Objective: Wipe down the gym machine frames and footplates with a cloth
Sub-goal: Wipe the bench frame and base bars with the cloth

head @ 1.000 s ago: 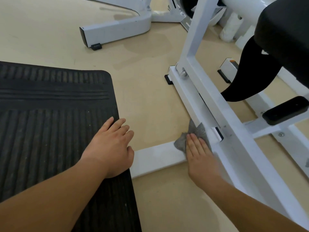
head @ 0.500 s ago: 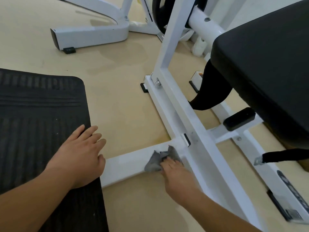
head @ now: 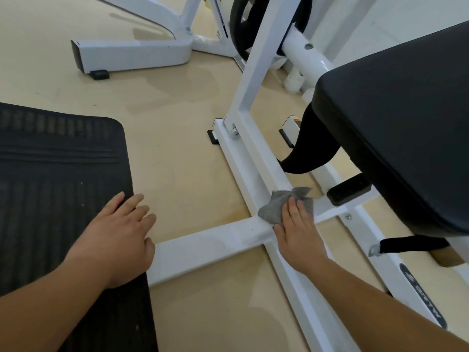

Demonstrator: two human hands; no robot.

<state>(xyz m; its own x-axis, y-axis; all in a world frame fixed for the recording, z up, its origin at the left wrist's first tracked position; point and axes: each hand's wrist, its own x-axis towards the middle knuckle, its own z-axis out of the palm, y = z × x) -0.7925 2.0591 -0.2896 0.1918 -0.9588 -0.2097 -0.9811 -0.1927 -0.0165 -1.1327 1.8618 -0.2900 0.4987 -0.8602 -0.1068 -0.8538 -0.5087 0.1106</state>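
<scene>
A white gym machine frame lies low on the beige floor, with a cross bar running left from its long base rail. My right hand presses a crumpled grey cloth with flat fingers onto the joint where the cross bar meets the rail. My left hand rests flat, fingers straight, on the edge of a black ribbed rubber footplate at the left, its thumb next to the cross bar's end.
A black padded seat overhangs the frame at the right, with a black strap and a black foot pad below it. A second white machine base stands at the back. A white upright rises from the rail.
My right hand slid the cloth left along the cross bar and then back right onto the joint with the rail. My left hand stayed on the footplate. The view shifted.
</scene>
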